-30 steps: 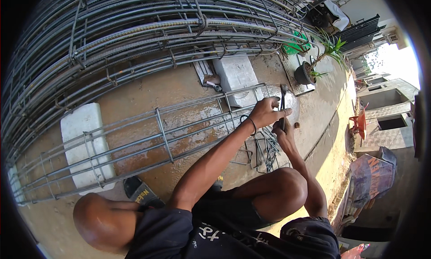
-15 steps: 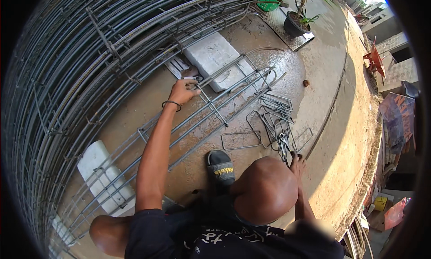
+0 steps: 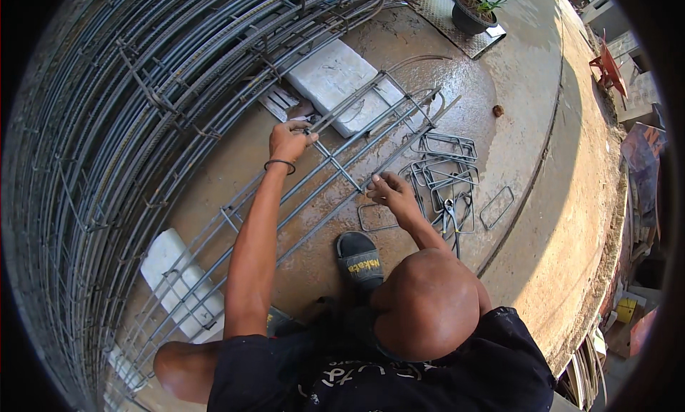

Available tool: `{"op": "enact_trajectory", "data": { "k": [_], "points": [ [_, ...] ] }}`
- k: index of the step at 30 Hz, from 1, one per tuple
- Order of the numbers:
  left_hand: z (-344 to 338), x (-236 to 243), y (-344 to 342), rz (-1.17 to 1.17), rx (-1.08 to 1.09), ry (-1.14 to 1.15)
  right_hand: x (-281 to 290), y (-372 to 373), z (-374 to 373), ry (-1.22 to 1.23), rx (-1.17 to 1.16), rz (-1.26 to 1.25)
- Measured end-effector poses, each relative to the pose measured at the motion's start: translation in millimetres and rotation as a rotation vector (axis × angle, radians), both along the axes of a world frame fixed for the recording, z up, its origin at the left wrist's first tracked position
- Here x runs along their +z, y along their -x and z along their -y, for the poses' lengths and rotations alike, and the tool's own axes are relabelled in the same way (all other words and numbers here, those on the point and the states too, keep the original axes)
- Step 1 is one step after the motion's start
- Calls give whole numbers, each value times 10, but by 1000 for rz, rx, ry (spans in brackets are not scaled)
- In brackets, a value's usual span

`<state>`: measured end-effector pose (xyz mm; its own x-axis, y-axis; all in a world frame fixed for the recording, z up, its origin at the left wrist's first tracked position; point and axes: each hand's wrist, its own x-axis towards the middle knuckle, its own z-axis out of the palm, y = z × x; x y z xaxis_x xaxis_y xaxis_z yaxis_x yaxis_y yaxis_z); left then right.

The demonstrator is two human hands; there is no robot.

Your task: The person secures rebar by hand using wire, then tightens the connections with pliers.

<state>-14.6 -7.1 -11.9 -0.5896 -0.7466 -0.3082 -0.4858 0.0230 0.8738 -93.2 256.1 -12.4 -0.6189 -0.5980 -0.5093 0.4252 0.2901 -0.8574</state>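
Note:
A long rebar cage of thin steel rods and rectangular stirrups lies slantwise before me. My left hand is closed on its far upper rod, at a stirrup's corner; a small dark bit shows at the fingertips. My right hand has its fingers curled at the same stirrup's near corner, on the lower rod. Right of the cage, loose stirrups lie in a heap. Pliers with dark handles rest on them, nobody holding them.
White blocks support the cage, another nearer on the left. A large stack of rebar cages curves along the left. A potted plant stands on a metal plate at the back. My sandalled foot is below the cage.
My right hand has left the pliers on the stirrup heap and moved up and left to the cage's lower rod. The left hand stays at the upper rod. The view has shifted slightly.

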Motion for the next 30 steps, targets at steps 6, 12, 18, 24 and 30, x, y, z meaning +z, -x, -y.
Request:
{"op": "enact_trajectory", "data": {
  "k": [6,12,18,24,30],
  "points": [
    [-17,-64,-47,-3,-114,226,-124,82,76,22,-39,106],
    [5,-70,-84,-92,-13,183,-156,39,39,67,-14,-9],
    [-111,98,-113,-43,-88,358,-93,-99,13,-48,108,-149],
    [-180,86,-166,-90,-113,521,-107,-173,19,52,12,-77],
    [-175,123,-220,-130,-158,623,-179,-121,58,22,9,-42]
  ]
}}
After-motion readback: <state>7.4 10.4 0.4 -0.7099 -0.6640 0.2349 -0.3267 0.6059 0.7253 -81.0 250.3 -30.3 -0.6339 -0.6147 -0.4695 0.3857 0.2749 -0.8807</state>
